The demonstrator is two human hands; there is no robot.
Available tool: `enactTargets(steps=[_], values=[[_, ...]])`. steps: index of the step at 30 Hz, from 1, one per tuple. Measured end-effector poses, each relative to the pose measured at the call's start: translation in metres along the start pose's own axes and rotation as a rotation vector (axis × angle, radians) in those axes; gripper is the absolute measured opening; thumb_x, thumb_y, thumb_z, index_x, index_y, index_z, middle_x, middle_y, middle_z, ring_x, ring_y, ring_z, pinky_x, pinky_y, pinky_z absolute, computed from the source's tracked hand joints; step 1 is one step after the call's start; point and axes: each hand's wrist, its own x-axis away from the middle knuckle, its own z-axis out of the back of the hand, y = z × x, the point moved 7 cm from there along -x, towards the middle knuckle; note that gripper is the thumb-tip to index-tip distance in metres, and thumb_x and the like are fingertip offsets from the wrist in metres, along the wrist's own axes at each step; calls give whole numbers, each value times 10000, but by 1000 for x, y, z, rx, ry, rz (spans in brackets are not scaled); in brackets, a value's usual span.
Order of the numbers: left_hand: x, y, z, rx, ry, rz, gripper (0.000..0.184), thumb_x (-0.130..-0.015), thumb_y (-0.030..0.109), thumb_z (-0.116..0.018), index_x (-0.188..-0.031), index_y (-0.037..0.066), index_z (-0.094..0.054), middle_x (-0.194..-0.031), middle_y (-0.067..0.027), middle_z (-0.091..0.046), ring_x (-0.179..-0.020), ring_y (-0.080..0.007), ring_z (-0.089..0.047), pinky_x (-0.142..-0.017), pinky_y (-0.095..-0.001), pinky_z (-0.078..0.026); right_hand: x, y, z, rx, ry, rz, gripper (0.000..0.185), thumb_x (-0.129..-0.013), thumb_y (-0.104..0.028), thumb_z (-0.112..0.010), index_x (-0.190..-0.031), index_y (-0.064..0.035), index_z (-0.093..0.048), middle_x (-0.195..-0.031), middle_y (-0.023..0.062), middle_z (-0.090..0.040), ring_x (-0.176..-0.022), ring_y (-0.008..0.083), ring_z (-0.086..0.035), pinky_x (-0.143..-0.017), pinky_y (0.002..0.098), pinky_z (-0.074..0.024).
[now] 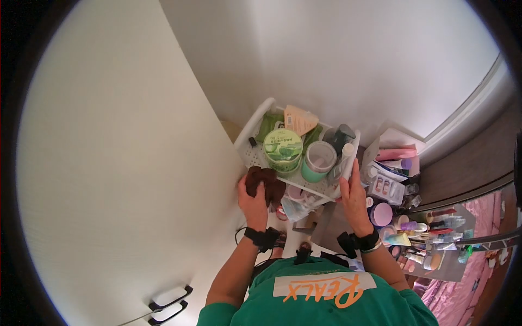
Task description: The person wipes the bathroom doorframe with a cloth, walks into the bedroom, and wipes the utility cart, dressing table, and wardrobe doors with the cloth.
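Note:
My left hand point(253, 209) is closed around a dark brown cloth point(265, 183), bunched up against the near left edge of a white plastic storage basket point(253, 122). My right hand point(354, 202) grips the basket's right side, with the thumb near the rim and the fingers along the outside. Inside the basket stand a green round tub point(283, 146) with a printed lid, a clear and mint-green jar point(318, 162) and a grey-capped bottle point(341, 136). A peach-coloured packet point(300, 119) leans at the back. A small black object point(252, 142) lies by the left wall.
A tall white cabinet panel point(119, 136) with black handles point(169, 304) fills the left. To the right, a dressing table point(454, 266) carries several cosmetics, beside a white organiser box point(389, 141). A lower tier under the basket holds a pale blue packet point(295, 209).

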Motion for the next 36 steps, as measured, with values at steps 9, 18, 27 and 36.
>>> enactTargets(steps=[9, 18, 27, 36], values=[[-22, 157, 37, 140, 61, -468, 464, -813, -87, -560, -1248, 10, -430, -1186, -125, -511, -1037, -201, -548, -891, -320, -441, 2, 4, 1, 36, -12, 19, 622, -941, -198, -485, -1444, -50, -151, -856, 256, -607, -763, 395, -621, -643, 435, -473], [-107, 241, -51, -90, -20, -790, 342, -803, 6, -598, -1139, 55, -551, -1101, -143, -531, -996, -322, -545, -867, -388, -452, 3, 10, 0, 8, -8, 3, 624, -935, -204, -495, -1443, -63, -160, -892, 251, -615, -797, 391, -629, -676, 427, -488], [-190, 128, -100, -608, -256, -457, 359, -790, 115, -644, -1138, 103, -559, -1082, -209, -529, -1019, -389, -535, -838, -443, -467, 5, 3, 4, 17, -20, -39, 643, -930, -216, -500, -1448, -68, -149, -919, 266, -617, -823, 394, -631, -694, 433, -486], [-168, 103, -111, -810, -499, -348, 597, -753, 159, -702, -1287, 112, -438, -1074, -196, -616, -1019, -381, -574, -893, -436, -470, 4, 1, 1, 29, -16, -15, 636, -935, -205, -490, -1446, -57, -141, -926, 277, -612, -830, 418, -621, -697, 450, -480]])
